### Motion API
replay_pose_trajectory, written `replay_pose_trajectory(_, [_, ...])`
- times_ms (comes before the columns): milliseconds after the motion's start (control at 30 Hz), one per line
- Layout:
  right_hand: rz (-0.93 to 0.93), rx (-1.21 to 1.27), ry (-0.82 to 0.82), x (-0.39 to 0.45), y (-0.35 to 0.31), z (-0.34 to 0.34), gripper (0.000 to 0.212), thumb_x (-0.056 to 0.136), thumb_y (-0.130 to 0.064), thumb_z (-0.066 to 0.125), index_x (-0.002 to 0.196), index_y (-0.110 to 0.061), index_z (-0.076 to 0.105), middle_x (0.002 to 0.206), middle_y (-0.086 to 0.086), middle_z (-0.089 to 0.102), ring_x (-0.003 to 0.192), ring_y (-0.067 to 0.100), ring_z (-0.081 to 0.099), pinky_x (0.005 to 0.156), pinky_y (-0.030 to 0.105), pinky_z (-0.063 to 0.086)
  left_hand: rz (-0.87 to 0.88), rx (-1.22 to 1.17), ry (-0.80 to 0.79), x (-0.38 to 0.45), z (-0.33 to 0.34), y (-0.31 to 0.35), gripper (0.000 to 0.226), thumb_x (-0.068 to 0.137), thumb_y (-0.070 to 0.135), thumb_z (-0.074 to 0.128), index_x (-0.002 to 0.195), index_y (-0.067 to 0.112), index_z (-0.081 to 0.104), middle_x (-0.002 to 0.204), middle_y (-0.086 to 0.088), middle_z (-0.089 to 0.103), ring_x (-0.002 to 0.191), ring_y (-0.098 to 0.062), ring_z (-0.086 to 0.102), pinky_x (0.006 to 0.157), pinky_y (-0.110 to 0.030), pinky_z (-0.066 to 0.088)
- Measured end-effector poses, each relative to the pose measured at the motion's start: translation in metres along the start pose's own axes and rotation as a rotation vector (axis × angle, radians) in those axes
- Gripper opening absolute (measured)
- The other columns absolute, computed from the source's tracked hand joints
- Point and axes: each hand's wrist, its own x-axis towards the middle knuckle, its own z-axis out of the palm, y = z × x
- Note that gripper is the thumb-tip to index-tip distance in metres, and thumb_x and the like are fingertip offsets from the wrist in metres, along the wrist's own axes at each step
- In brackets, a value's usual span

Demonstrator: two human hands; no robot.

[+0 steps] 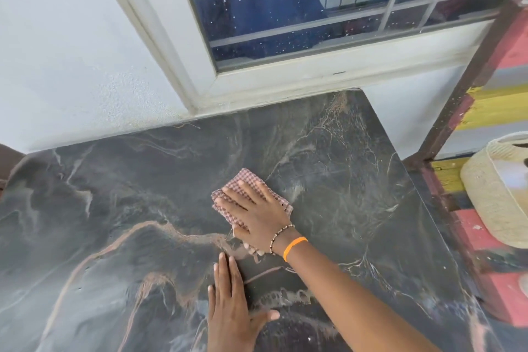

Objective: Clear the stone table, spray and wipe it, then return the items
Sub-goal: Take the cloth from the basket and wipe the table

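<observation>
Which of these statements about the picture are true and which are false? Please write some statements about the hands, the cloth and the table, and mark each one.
1. The right hand presses flat on a checked cloth. True.
2. The left hand holds a spray bottle. False: it lies flat on the stone table with straight fingers and holds nothing.
3. The right wrist wears an orange band and a bead bracelet. True.
4. The cloth is plain blue. False: it is pinkish with a checked pattern.
5. A window stands behind the table. True.

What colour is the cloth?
The cloth is pinkish-red with a small checked pattern, seen from the head camera.
</observation>
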Motion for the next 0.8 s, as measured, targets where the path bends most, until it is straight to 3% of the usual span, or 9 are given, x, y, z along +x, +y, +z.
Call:
replay_pose_trajectory(67, [0.141,-0.018,0.028,-0.023,0.034,-0.006,0.064,0.080,-0.044,0.030,0.143,-0.035,0.025,0.152,-0.007,0.031,0.141,0.026,0.027,0.116,0.046,0.003,0.014,0.046,-0.043,-0.004,0.001,0.000,0.136,0.054,0.096,0.001,0.139,-0.007,0.028,0.148,-0.020,0.026,0.130,-0.037,0.037,0.089,-0.051,0.048])
replay_pose_trajectory(133, [0.340,-0.026,0.065,-0.046,0.073,-0.017,0.067,0.078,-0.047,0.022,0.144,-0.035,0.025,0.153,-0.008,0.029,0.142,0.027,0.025,0.113,0.043,0.002,0.039,0.058,-0.063,-0.006,-0.005,0.002,0.145,0.035,0.100,-0.006,0.142,0.001,-0.012,0.151,-0.012,-0.014,0.141,-0.026,0.001,0.110,-0.048,0.030])
replay_pose_trajectory(167, [0.441,-0.033,0.076,-0.059,0.094,-0.024,0.070,0.077,-0.050,0.014,0.145,-0.035,0.019,0.155,-0.009,0.023,0.144,0.025,0.019,0.115,0.043,0.000,0.039,0.044,-0.048,-0.008,-0.005,0.002,0.145,0.023,0.100,-0.008,0.133,0.008,-0.029,0.143,-0.004,-0.033,0.136,-0.019,-0.019,0.116,-0.045,0.016])
replay_pose_trajectory(200, [0.532,-0.028,0.067,-0.071,0.112,-0.028,0.073,0.075,-0.052,0.007,0.146,-0.035,0.013,0.157,-0.010,0.015,0.146,0.023,0.011,0.117,0.043,-0.001,0.032,0.014,-0.034,-0.009,-0.005,0.002,0.143,0.018,0.100,-0.009,0.127,0.011,-0.036,0.137,0.001,-0.040,0.131,-0.015,-0.028,0.118,-0.043,0.008])
replay_pose_trajectory(300, [0.789,-0.002,0.101,-0.112,0.148,-0.037,0.069,0.079,-0.049,0.009,0.147,-0.036,0.007,0.158,-0.010,0.010,0.146,0.024,0.007,0.118,0.046,0.001,0.048,-0.012,-0.029,-0.011,-0.001,0.001,0.144,0.016,0.100,-0.009,0.125,0.011,-0.036,0.137,0.003,-0.040,0.129,-0.012,-0.031,0.118,-0.042,0.003])
replay_pose_trajectory(433, [1.011,0.023,0.132,-0.150,0.141,-0.033,0.060,0.092,-0.041,0.024,0.148,-0.032,0.006,0.158,-0.006,0.009,0.145,0.029,0.008,0.118,0.050,0.005,0.090,-0.067,0.069,-0.013,0.005,-0.004,0.140,0.024,0.100,-0.007,0.130,0.012,-0.031,0.140,0.004,-0.036,0.131,-0.011,-0.029,0.118,-0.041,0.002])
replay_pose_trajectory(600, [0.982,0.060,0.091,-0.139,0.074,-0.020,0.062,0.095,-0.037,0.030,0.148,-0.031,-0.001,0.159,-0.004,0.002,0.146,0.029,0.001,0.117,0.053,-0.001,0.121,-0.125,0.150,-0.027,0.019,-0.015,0.133,0.044,0.099,0.002,0.141,0.010,-0.015,0.149,0.001,-0.018,0.134,-0.006,-0.025,0.112,-0.038,0.000])
replay_pose_trajectory(733, [0.741,0.089,0.047,-0.096,-0.004,-0.005,0.062,0.091,-0.040,0.024,0.148,-0.031,-0.001,0.159,-0.005,-0.001,0.146,0.029,-0.002,0.116,0.052,-0.004,0.074,-0.062,0.056,-0.043,0.027,-0.029,0.116,0.064,0.090,0.011,0.140,0.004,0.022,0.146,-0.017,0.032,0.133,-0.027,0.016,0.095,-0.054,0.034])
replay_pose_trajectory(800, [0.605,0.075,0.012,-0.077,-0.049,0.002,0.064,0.084,-0.040,0.024,0.147,-0.030,0.016,0.157,-0.003,0.017,0.144,0.031,0.016,0.115,0.055,0.011,0.060,-0.048,0.084,-0.052,0.031,-0.037,0.115,0.062,0.091,0.010,0.140,0.006,0.021,0.144,-0.021,0.038,0.134,-0.028,0.017,0.091,-0.057,0.042])
